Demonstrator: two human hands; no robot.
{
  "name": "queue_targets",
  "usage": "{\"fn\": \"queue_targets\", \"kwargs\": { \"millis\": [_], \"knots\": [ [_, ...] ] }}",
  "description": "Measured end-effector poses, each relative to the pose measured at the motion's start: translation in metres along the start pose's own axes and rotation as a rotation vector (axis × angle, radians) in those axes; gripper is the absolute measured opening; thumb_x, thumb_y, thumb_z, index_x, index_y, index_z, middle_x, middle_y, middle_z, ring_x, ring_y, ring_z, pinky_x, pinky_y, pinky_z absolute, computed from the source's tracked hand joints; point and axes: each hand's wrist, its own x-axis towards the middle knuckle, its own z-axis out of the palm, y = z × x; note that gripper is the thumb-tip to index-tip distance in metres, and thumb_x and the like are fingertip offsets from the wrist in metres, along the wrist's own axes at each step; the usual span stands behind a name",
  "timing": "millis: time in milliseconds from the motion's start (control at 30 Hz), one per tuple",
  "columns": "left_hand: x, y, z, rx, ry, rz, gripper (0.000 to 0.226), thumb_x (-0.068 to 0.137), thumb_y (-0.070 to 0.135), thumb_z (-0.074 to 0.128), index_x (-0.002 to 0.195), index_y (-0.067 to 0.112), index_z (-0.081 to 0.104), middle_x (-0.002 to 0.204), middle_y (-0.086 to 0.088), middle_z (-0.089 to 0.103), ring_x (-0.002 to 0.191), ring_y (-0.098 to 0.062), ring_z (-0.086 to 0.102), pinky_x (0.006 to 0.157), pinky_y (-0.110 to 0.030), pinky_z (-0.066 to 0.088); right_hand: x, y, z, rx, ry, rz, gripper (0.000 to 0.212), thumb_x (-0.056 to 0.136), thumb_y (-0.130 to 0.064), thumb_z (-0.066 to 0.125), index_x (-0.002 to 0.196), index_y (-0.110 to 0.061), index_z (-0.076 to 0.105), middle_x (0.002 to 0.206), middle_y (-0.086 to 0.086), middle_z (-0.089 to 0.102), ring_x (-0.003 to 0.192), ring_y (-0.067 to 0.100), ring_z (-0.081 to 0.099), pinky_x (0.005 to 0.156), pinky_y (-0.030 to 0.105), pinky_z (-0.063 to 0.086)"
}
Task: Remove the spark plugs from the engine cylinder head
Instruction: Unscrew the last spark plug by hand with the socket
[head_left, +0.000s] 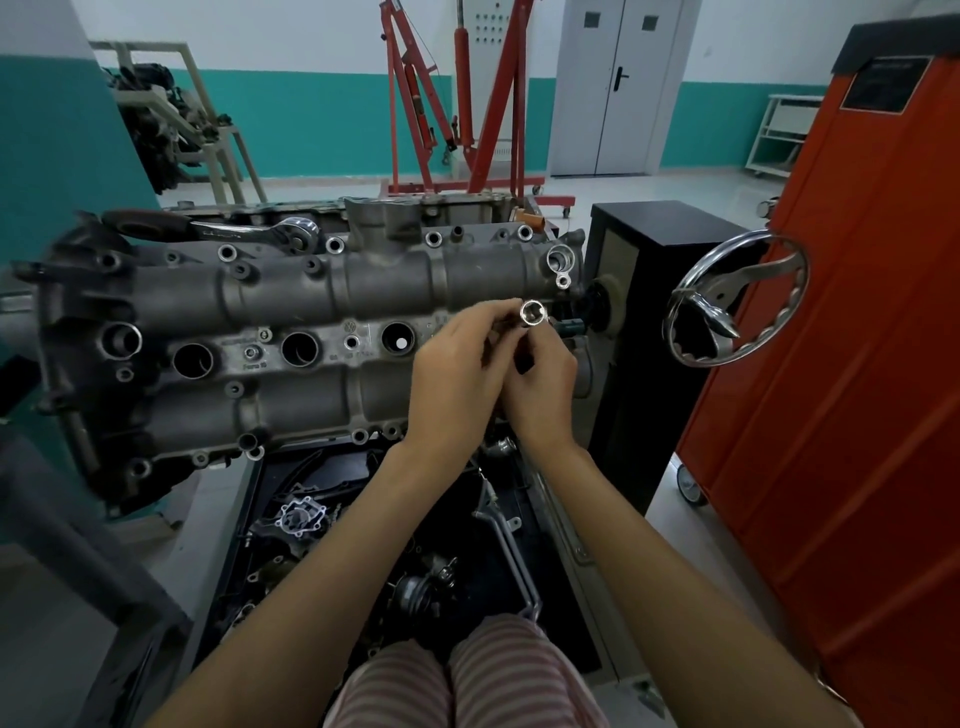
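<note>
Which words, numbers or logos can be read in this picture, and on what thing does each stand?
"VW" round logo: cast into the cylinder head.
Other cast marks on the cylinder head: too blurred to read.
Engraving on the ratchet handle: too blurred to read.
Black plate on the orange cabinet: text too small to read.

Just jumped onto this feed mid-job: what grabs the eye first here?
Both hands, the left hand and right hand, meet at centre frame, gripping a shiny socket with its open end facing the camera. Behind them the grey cylinder head spans the left half, with three open plug wells in view and a ratchet lying on its far edge. A chrome handwheel stands to the right.
</note>
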Motion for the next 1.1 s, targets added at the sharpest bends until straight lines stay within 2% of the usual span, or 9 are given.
{"fn": "queue_targets", "kwargs": {
  "millis": [167, 367, 500, 600, 700, 833, 933, 1033, 1100],
  "knots": [
    [0.010, 0.003, 0.000, 0.029, -0.024, -0.060, 0.017, 0.081, 0.013, 0.068, 0.082, 0.017, 0.052, 0.079, 0.018, 0.046, 0.076, -0.001, 0.049, 0.070, -0.009, 0.039, -0.001, -0.003, 0.009, -0.070, 0.057, -0.003, 0.032, 0.077, -0.041, 0.051, 0.085, -0.011, 0.058, 0.082, -0.001, 0.059, 0.074, 0.007, 0.054, 0.066, 0.029, 0.046],
    [-0.007, 0.003, 0.001, 0.004, -0.103, 0.028, 0.040, 0.089, 0.001, 0.056, 0.128, 0.004, 0.052, 0.119, -0.008, 0.062, 0.109, -0.012, 0.057, 0.095, -0.019, 0.043, -0.001, -0.006, 0.008, 0.115, 0.082, 0.043, 0.013, 0.080, -0.037, 0.044, 0.075, -0.030, 0.054, 0.071, -0.010, 0.056, 0.066, 0.003, 0.052, 0.062, 0.029, 0.044],
    [0.001, 0.003, 0.000, 0.060, -0.028, -0.015, 0.015, 0.085, 0.008, 0.065, 0.099, 0.008, 0.066, 0.094, 0.002, 0.068, 0.087, -0.011, 0.063, 0.078, -0.025, 0.051, -0.002, -0.001, 0.007, -0.008, 0.044, -0.012, 0.006, 0.082, -0.014, 0.053, 0.082, -0.019, 0.056, 0.078, -0.007, 0.058, 0.071, 0.002, 0.053, 0.065, 0.027, 0.041],
    [0.013, 0.001, -0.003, 0.117, -0.037, -0.063, 0.020, 0.080, 0.015, 0.071, 0.079, 0.017, 0.052, 0.076, 0.016, 0.049, 0.071, -0.005, 0.049, 0.070, -0.028, 0.046, -0.003, 0.000, 0.009, 0.001, 0.049, 0.007, 0.013, 0.080, -0.011, 0.061, 0.092, -0.013, 0.060, 0.091, -0.002, 0.061, 0.088, 0.011, 0.058, 0.075, 0.030, 0.045],
    [0.011, -0.001, -0.004, 0.090, -0.104, -0.030, 0.019, 0.081, 0.016, 0.070, 0.097, 0.012, 0.060, 0.093, 0.008, 0.057, 0.088, -0.005, 0.053, 0.082, -0.029, 0.047, -0.004, -0.005, 0.009, 0.109, 0.101, 0.065, 0.005, 0.076, -0.025, 0.056, 0.077, -0.020, 0.056, 0.080, 0.001, 0.059, 0.074, 0.015, 0.056, 0.066, 0.035, 0.046],
    [-0.009, -0.002, 0.000, 0.033, -0.120, 0.048, 0.040, 0.089, 0.004, 0.058, 0.129, 0.005, 0.052, 0.117, -0.006, 0.063, 0.108, -0.011, 0.057, 0.094, -0.022, 0.044, -0.005, -0.004, 0.008, 0.123, 0.091, 0.053, 0.023, 0.080, -0.038, 0.047, 0.078, -0.018, 0.058, 0.076, 0.003, 0.059, 0.069, 0.015, 0.055, 0.064, 0.037, 0.048],
    [-0.007, -0.001, 0.001, 0.006, -0.032, 0.029, 0.029, 0.088, 0.004, 0.059, 0.117, 0.006, 0.062, 0.106, -0.003, 0.067, 0.099, -0.009, 0.061, 0.087, -0.021, 0.048, -0.006, 0.000, 0.008, 0.057, 0.055, -0.004, 0.019, 0.089, -0.023, 0.049, 0.092, -0.007, 0.060, 0.084, 0.005, 0.061, 0.078, 0.019, 0.058, 0.071, 0.042, 0.049],
    [0.005, -0.002, -0.001, 0.028, -0.009, -0.056, 0.012, 0.083, 0.012, 0.068, 0.089, 0.015, 0.059, 0.084, 0.013, 0.056, 0.078, -0.005, 0.055, 0.070, -0.021, 0.048, -0.003, 0.003, 0.007, -0.015, 0.034, -0.051, 0.009, 0.084, -0.007, 0.057, 0.091, -0.013, 0.058, 0.086, -0.007, 0.059, 0.081, 0.004, 0.055, 0.073, 0.023, 0.047],
    [0.012, -0.002, -0.001, 0.048, -0.029, -0.095, 0.023, 0.080, 0.014, 0.070, 0.085, 0.020, 0.049, 0.081, 0.016, 0.046, 0.077, -0.003, 0.049, 0.070, -0.017, 0.043, -0.004, 0.002, 0.007, -0.018, 0.067, -0.029, 0.011, 0.080, -0.012, 0.061, 0.083, -0.019, 0.053, 0.080, -0.012, 0.053, 0.074, 0.002, 0.052, 0.066, 0.016, 0.042]
  ]
}}
